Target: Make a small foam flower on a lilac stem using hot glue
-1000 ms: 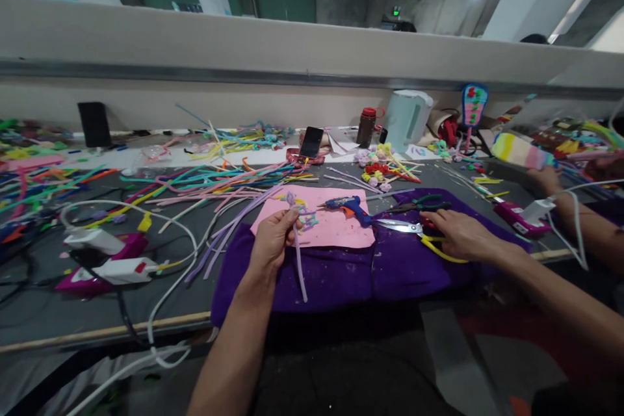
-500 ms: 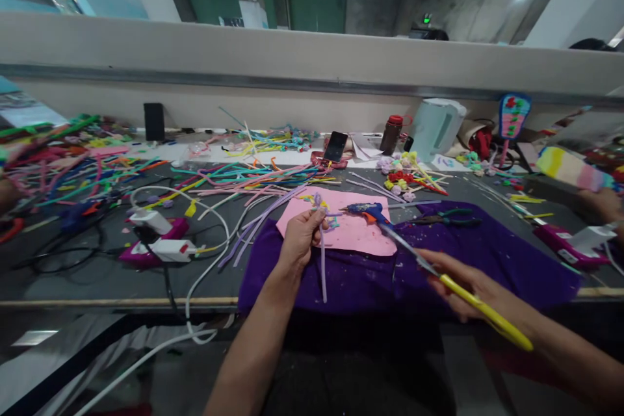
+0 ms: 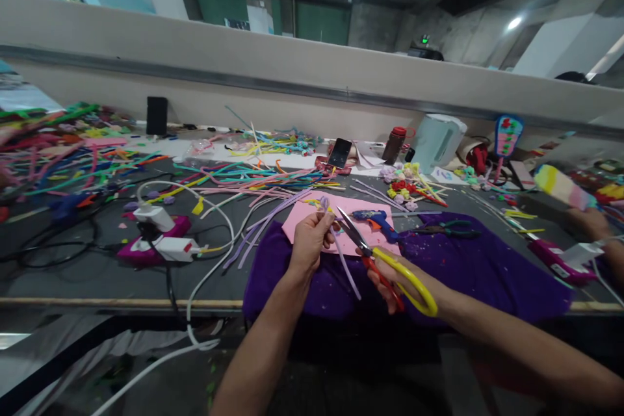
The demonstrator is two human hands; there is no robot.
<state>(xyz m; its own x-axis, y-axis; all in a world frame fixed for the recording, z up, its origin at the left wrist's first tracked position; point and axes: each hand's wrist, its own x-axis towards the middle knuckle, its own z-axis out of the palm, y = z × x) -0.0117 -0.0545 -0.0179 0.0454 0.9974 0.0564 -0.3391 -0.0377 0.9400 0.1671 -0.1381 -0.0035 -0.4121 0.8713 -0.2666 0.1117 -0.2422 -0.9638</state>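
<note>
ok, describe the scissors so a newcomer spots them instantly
Find the purple cloth at the table's near edge. Above its left half, the right hand holds the scissors, tips pointing toward the left hand. Unlike the blue glue gun behind, they have yellow-and-red loop handles.

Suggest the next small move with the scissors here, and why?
Probably close the blades on the lilac pipe cleaner just below the left hand. The right hand holds the yellow-handled scissors with blades open, tips right beside the stem, while the left hand pinches the stem's twisted top, its free tail hanging over the purple cloth. Whether the stem already sits between the blades is unclear.
</note>
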